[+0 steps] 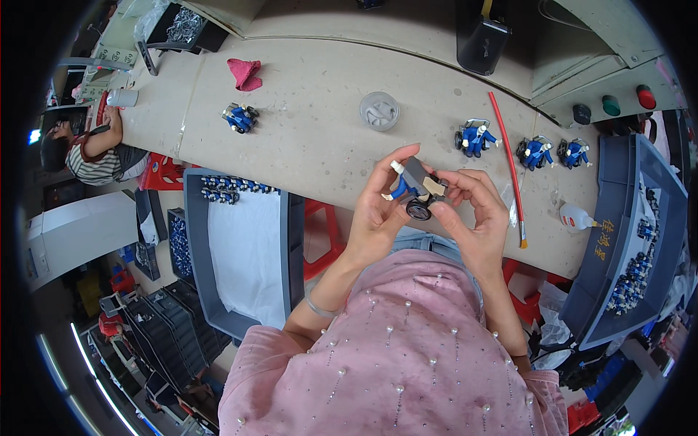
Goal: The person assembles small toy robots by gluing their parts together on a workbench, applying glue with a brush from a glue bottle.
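Observation:
Close in front of my body, both hands hold one small toy wheelchair figure, tilted, with a grey back, a dark wheel and a blue-clad figure with a pale head. My left hand grips it from the left side, near the figure's head and arm. From the right, my right hand pinches the chair's wheel end between thumb and fingers. Beyond my hands stand similar wheelchair figures: one just past my right hand, two more farther right, and another at the left.
A round clear cup stands mid-table beside a pink cloth. A long red brush and a white bottle lie at the right. Grey crates holding figures flank me. Another person sits far left.

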`<action>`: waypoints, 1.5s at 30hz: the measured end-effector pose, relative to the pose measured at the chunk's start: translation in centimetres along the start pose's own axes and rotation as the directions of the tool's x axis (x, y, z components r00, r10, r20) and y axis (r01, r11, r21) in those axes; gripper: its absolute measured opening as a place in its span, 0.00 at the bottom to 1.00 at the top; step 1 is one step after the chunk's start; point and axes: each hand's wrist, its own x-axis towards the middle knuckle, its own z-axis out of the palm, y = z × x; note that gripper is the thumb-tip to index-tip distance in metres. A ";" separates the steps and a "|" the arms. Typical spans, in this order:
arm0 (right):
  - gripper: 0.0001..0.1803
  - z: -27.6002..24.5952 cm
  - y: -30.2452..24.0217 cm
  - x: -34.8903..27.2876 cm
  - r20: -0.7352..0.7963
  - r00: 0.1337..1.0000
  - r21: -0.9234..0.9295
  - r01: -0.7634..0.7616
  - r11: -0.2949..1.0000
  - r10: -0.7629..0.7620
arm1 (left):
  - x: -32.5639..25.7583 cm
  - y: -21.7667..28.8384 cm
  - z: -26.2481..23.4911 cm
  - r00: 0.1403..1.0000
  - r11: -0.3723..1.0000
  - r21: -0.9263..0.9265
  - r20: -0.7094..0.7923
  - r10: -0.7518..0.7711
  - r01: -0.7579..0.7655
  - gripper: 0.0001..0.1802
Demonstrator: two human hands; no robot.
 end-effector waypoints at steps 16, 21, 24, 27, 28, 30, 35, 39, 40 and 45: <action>0.24 -0.5 0.7 -0.6 0.026 0.999 0.046 0.019 0.999 -0.020 | 0.1 0.7 -0.1 0.999 0.981 0.192 -0.025 0.022 -0.017 0.32; 0.24 -0.4 0.6 -0.7 0.015 0.999 0.034 0.032 0.999 -0.033 | 0.0 0.5 0.1 0.993 0.971 0.216 -0.036 0.112 -0.102 0.32; 0.24 -0.3 0.4 -0.7 0.010 0.999 -0.008 0.045 0.999 -0.045 | 0.0 0.5 0.1 0.992 0.963 0.243 -0.033 0.125 -0.113 0.32; 0.24 -0.1 0.2 -0.7 0.008 0.998 -0.045 0.065 0.997 -0.065 | 0.0 0.5 0.2 0.988 0.961 0.248 -0.065 0.143 -0.123 0.32; 0.24 -0.1 0.1 -0.6 0.005 0.997 -0.061 0.079 0.995 -0.079 | 0.0 0.5 0.2 0.988 0.965 0.235 -0.069 0.139 -0.119 0.32; 0.25 -0.1 -0.1 -0.6 0.006 0.996 -0.074 0.084 0.994 -0.084 | 0.0 0.6 0.0 0.988 0.968 0.222 -0.073 0.134 -0.115 0.32; 0.24 0.1 -0.5 -0.3 0.002 0.992 -0.097 0.126 0.987 -0.126 | 0.0 1.0 0.0 0.994 0.991 0.107 -0.064 0.088 -0.080 0.31; 0.24 0.2 -0.6 -0.2 -0.005 0.995 -0.087 0.103 0.991 -0.104 | 0.2 1.0 -0.1 0.996 0.994 0.093 -0.071 0.055 -0.048 0.32; 0.24 0.2 -0.6 -0.2 -0.006 0.995 -0.087 0.098 0.991 -0.099 | 0.2 1.0 -0.2 0.995 0.993 0.101 -0.073 0.062 -0.055 0.32; 0.24 0.3 -0.4 -0.3 -0.020 0.998 -0.068 0.060 0.996 -0.062 | 0.4 1.2 0.1 0.996 0.996 0.080 -0.086 0.031 -0.024 0.32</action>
